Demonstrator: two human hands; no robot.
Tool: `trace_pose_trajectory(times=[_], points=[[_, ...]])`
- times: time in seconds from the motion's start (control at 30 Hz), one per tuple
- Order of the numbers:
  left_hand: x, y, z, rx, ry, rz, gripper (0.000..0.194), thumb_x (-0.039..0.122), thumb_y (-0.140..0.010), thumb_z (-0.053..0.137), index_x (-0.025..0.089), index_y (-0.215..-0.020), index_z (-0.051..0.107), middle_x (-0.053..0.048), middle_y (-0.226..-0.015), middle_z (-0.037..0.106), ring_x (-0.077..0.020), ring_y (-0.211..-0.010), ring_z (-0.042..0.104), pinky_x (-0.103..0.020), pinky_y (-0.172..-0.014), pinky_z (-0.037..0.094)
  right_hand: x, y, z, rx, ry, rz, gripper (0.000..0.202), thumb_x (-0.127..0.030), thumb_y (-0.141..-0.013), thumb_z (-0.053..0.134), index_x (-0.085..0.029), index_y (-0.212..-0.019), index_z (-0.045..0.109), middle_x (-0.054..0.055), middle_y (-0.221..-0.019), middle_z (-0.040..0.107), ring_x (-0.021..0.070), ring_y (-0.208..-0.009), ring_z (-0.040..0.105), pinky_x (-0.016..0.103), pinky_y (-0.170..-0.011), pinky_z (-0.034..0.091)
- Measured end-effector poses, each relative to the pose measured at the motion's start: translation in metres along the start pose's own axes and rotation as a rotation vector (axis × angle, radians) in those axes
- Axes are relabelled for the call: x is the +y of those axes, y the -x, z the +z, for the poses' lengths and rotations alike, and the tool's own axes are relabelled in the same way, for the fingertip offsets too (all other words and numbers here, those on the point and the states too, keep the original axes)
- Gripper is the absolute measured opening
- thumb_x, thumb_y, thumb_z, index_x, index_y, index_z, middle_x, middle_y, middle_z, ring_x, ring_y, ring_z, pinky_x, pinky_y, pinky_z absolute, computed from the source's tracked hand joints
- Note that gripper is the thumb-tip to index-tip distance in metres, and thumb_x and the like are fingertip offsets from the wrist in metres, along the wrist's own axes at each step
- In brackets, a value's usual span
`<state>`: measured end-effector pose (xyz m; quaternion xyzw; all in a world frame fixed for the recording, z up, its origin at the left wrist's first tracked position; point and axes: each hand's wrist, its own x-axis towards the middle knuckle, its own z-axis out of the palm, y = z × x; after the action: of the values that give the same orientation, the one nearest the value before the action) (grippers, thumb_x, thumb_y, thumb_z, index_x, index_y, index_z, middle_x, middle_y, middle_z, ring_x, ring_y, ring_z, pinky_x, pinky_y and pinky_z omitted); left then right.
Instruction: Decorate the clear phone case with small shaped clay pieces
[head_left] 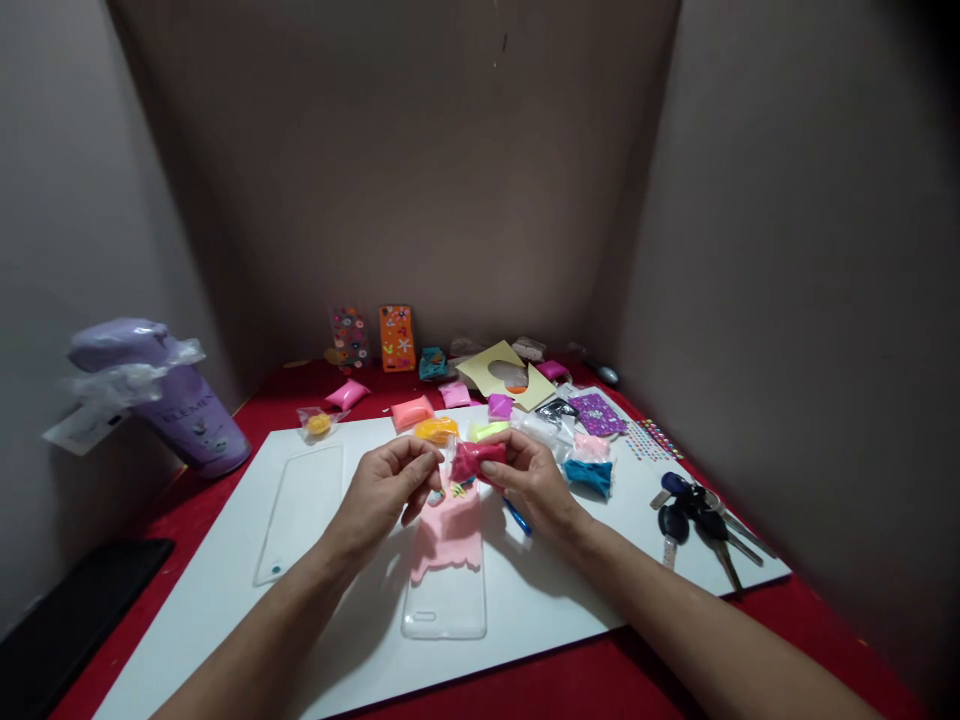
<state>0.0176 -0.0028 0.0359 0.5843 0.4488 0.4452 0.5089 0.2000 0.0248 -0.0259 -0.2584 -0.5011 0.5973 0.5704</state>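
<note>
My right hand (534,478) grips a small clear packet of dark pink clay (466,460) between thumb and fingers. Just left of the packet, the fingertips of my left hand (394,482) are pinched together; what they hold, if anything, is too small to make out. Below both hands lies a clear phone case (444,612), its upper part covered with light pink clay (448,540) that has a wavy lower edge. Small yellow and bluish pieces sit near the top of the pink clay, partly hidden by my hands. A blue pen-like tool (517,516) rests beside the case, under my right hand.
Several clay packets, including a teal one (589,477) and an orange one (412,412), lie behind my hands. A second clear case (300,515) is at left on the white board (217,600). Keys (701,520) lie right; a purple wrapped item (180,400) stands far left.
</note>
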Motion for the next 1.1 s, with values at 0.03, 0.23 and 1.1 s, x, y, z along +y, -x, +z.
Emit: trace_pose_trajectory(times=[0.03, 0.23, 1.1], points=[[0.0008, 0.0003, 0.0006, 0.0, -0.016, -0.007, 0.025, 0.036, -0.082, 0.059, 0.014, -0.071, 0.054, 0.003, -0.056, 0.054, -0.0049, -0.04, 0.04, -0.017, -0.036, 0.028, 0.0003, 0.0001, -0.0002, -0.003, 0.002, -0.003, 0.022, -0.022, -0.069, 0.074, -0.019, -0.086, 0.06, -0.001, -0.075, 0.066, 0.0124, -0.068, 0.061, 0.027, -0.064, 0.048], [-0.0005, 0.0001, 0.0015, -0.011, -0.038, -0.029, 0.026, 0.036, -0.08, 0.061, 0.015, -0.07, 0.05, 0.002, -0.055, 0.058, -0.0038, -0.035, 0.036, -0.017, -0.034, 0.024, 0.0032, 0.0001, -0.0021, -0.018, 0.023, -0.026, 0.024, -0.023, -0.069, 0.075, -0.019, -0.088, 0.06, 0.001, -0.079, 0.067, 0.0143, -0.074, 0.063, 0.029, -0.069, 0.049], [-0.0032, 0.0015, 0.0056, 0.126, -0.269, 0.305, 0.004, 0.019, -0.069, 0.071, 0.016, -0.069, 0.073, -0.004, -0.069, 0.07, -0.0154, -0.064, 0.061, -0.024, -0.056, 0.049, 0.0008, 0.0031, 0.0011, -0.086, 0.107, -0.041, 0.024, -0.026, -0.071, 0.074, -0.02, -0.09, 0.06, 0.001, -0.08, 0.066, 0.0143, -0.074, 0.064, 0.03, -0.07, 0.052]])
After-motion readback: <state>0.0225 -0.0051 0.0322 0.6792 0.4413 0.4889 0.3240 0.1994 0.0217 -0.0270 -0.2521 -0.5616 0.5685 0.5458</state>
